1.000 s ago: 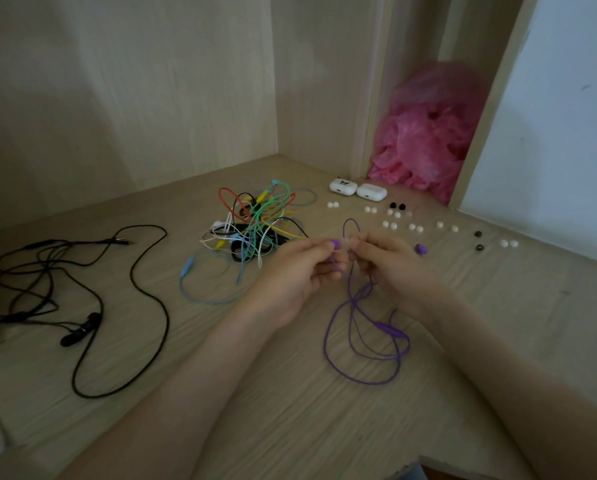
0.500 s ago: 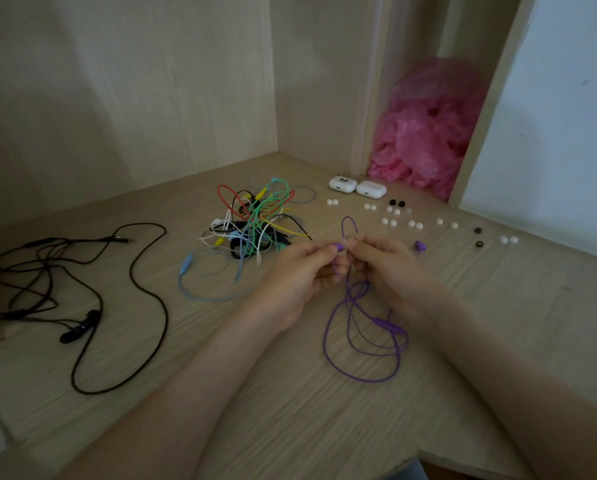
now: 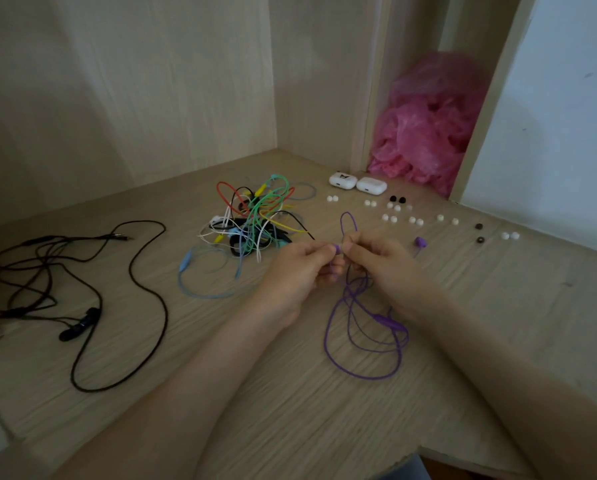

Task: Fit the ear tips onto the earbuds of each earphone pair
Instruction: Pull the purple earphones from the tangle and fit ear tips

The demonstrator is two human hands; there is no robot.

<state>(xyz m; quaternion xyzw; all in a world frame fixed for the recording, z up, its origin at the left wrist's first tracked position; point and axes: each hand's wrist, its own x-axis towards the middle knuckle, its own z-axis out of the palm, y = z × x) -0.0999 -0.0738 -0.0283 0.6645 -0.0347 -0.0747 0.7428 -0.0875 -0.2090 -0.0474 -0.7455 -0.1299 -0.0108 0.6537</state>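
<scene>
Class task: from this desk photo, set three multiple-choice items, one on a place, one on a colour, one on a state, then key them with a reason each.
1. Where do the two white cases lie?
A. at the desk's front edge
B. at the back, near the pink bag
C. in a hand

2. What colour is the cable under the hands?
A. purple
B. green
C. red

3. What are the left hand and right hand doing?
A. resting flat
B. lifting a case
C. pinching the earbud between them

Key: B, the cases sit by the bag; A, its loops are purple; C, both hands' fingertips meet on the earbud.
</scene>
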